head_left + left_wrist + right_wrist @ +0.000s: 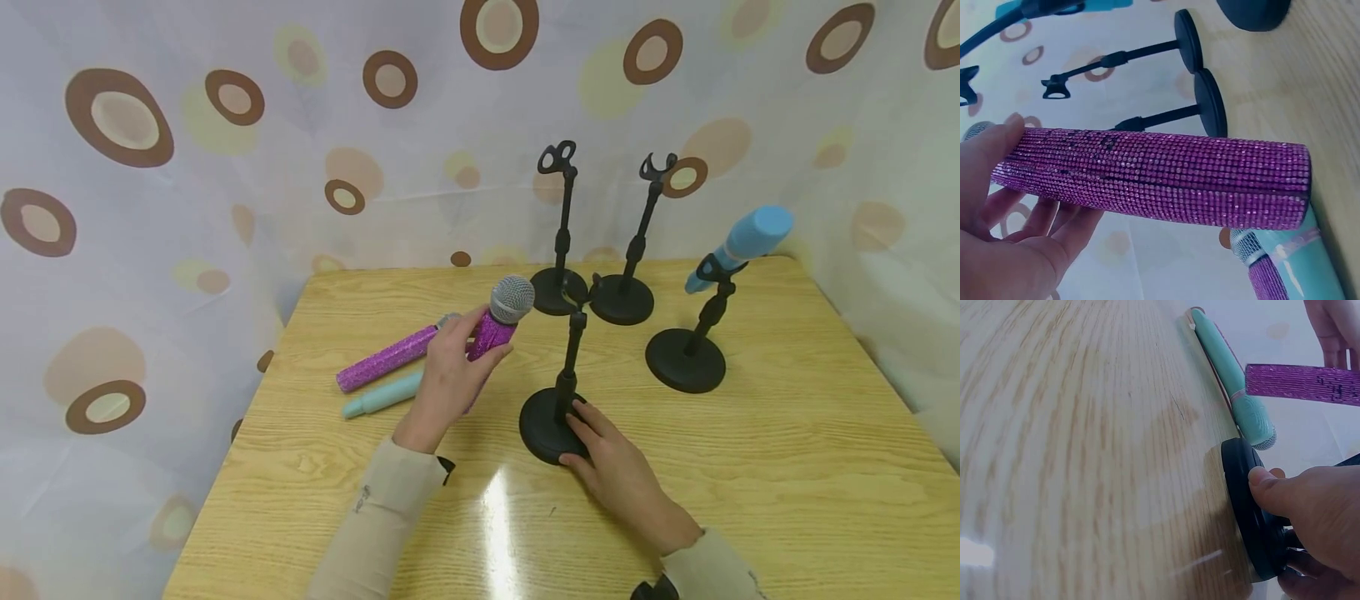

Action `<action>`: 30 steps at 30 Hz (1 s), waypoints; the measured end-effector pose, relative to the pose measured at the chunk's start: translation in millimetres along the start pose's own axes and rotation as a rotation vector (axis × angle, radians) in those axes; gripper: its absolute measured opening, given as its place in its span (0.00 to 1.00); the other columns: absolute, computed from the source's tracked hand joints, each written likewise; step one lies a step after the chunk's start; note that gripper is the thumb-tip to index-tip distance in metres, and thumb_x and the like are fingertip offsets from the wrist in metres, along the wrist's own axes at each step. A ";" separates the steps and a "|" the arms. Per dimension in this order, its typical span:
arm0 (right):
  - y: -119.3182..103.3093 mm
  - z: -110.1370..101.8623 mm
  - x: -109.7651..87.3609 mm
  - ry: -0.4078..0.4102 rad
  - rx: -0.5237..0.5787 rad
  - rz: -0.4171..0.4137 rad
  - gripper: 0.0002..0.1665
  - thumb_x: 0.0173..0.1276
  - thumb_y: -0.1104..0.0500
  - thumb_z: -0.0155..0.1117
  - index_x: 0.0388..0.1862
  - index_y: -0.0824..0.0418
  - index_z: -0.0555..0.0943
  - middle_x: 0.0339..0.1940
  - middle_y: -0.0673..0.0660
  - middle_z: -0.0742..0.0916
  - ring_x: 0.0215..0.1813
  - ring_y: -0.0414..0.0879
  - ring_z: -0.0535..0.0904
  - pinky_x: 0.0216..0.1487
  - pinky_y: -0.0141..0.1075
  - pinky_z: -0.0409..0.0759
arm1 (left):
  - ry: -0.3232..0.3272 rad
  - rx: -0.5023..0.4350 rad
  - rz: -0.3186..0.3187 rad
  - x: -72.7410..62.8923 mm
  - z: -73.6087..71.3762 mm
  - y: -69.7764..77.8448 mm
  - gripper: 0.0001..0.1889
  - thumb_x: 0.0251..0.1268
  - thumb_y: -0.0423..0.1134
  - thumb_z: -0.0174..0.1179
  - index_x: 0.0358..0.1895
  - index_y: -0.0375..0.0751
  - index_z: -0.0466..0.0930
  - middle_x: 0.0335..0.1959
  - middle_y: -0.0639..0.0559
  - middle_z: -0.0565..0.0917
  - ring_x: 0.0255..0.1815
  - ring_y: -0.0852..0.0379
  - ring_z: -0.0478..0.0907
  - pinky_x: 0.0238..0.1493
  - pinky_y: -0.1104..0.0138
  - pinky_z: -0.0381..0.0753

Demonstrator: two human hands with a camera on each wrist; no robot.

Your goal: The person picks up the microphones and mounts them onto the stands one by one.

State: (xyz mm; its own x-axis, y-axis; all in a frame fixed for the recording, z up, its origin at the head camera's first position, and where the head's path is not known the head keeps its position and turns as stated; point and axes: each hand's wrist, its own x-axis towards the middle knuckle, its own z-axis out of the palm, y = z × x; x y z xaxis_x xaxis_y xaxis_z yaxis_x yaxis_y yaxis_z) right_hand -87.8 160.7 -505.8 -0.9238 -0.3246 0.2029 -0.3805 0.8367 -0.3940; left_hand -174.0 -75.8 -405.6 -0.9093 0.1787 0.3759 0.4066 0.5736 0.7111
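My left hand (450, 375) grips a glittery purple microphone (492, 335) below its silver mesh head. It is tilted, head up, above the table; the left wrist view shows its rhinestone-covered handle (1166, 178) running out past the fingers. Near the middle, a black microphone stand (570, 358) stands upright with its clip uncovered. My right hand (622, 475) holds that stand's round base, thumb (1266, 487) on the near rim and fingers by the pole. Behind the left hand lie another purple microphone (386, 360) and a turquoise microphone (386, 395), partly hidden.
Two black stands with bare clips, one (562, 233) beside the other (633, 250), stand at the back by the patterned cloth (420, 167). Farther right, a third stand (686, 360) carries a blue microphone (753, 235). Wooden table (810, 467) lies underneath.
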 end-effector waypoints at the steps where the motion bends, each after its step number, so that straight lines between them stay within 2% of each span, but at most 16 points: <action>1: 0.0 0.0 0.1 0.000 0.001 0.000 0.35 0.64 0.49 0.71 0.64 0.69 0.77 0.71 0.67 0.73 0.69 0.63 0.74 0.62 0.53 0.79 | 0.000 -0.016 0.001 1.7 -0.2 1.9 0.31 0.63 0.46 0.68 0.68 0.46 0.72 0.51 0.47 0.80 0.52 0.54 0.81 0.49 0.65 0.86; 7: -0.4 -0.5 0.3 0.004 0.007 0.005 0.35 0.64 0.50 0.71 0.64 0.69 0.77 0.71 0.67 0.73 0.69 0.63 0.74 0.61 0.53 0.79 | -0.037 -0.136 -0.006 12.3 -0.9 13.2 0.29 0.68 0.46 0.63 0.71 0.49 0.68 0.59 0.48 0.79 0.58 0.51 0.80 0.55 0.58 0.84; 17: -1.0 0.8 -0.9 0.030 0.005 -0.005 0.35 0.63 0.51 0.72 0.63 0.69 0.77 0.70 0.67 0.74 0.68 0.63 0.74 0.61 0.53 0.79 | -0.094 -0.237 0.015 30.1 -1.2 31.1 0.27 0.76 0.48 0.52 0.73 0.52 0.59 0.68 0.50 0.73 0.67 0.50 0.74 0.61 0.51 0.80; 20: -2.1 0.8 -1.7 0.047 0.002 -0.017 0.34 0.62 0.52 0.73 0.63 0.70 0.77 0.69 0.67 0.75 0.67 0.63 0.75 0.60 0.52 0.80 | -0.086 -0.244 0.051 35.6 -1.6 37.1 0.27 0.77 0.47 0.50 0.74 0.49 0.56 0.68 0.49 0.71 0.67 0.51 0.72 0.64 0.52 0.77; 24: -3.5 0.6 -2.6 0.067 -0.003 -0.031 0.34 0.62 0.53 0.73 0.62 0.70 0.78 0.69 0.67 0.75 0.66 0.63 0.76 0.59 0.51 0.80 | -0.037 -0.212 0.111 40.8 -2.9 44.2 0.27 0.76 0.43 0.50 0.74 0.44 0.56 0.66 0.47 0.72 0.64 0.52 0.73 0.68 0.55 0.75; 27: -3.7 0.8 -3.0 0.067 -0.011 -0.031 0.34 0.62 0.53 0.73 0.62 0.70 0.78 0.69 0.67 0.75 0.67 0.62 0.76 0.59 0.51 0.81 | -0.004 -0.196 0.135 44.3 -3.4 48.6 0.25 0.75 0.38 0.50 0.72 0.40 0.58 0.64 0.46 0.74 0.62 0.53 0.75 0.67 0.58 0.76; 30: -3.2 1.2 -3.0 0.054 -0.014 -0.020 0.34 0.63 0.52 0.73 0.63 0.70 0.77 0.70 0.67 0.75 0.67 0.62 0.75 0.60 0.51 0.80 | -0.002 -0.196 0.142 48.8 -4.1 54.2 0.24 0.75 0.32 0.50 0.70 0.38 0.59 0.62 0.45 0.74 0.62 0.53 0.75 0.65 0.59 0.77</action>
State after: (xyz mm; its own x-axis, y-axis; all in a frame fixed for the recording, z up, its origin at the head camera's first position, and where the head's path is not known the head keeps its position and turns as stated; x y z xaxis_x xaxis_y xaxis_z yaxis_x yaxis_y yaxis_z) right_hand -83.9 158.4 -506.2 -0.9125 -0.3170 0.2587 -0.3975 0.8367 -0.3767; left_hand -196.0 -39.3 -346.2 -0.8418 0.2481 0.4793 0.5397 0.3770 0.7527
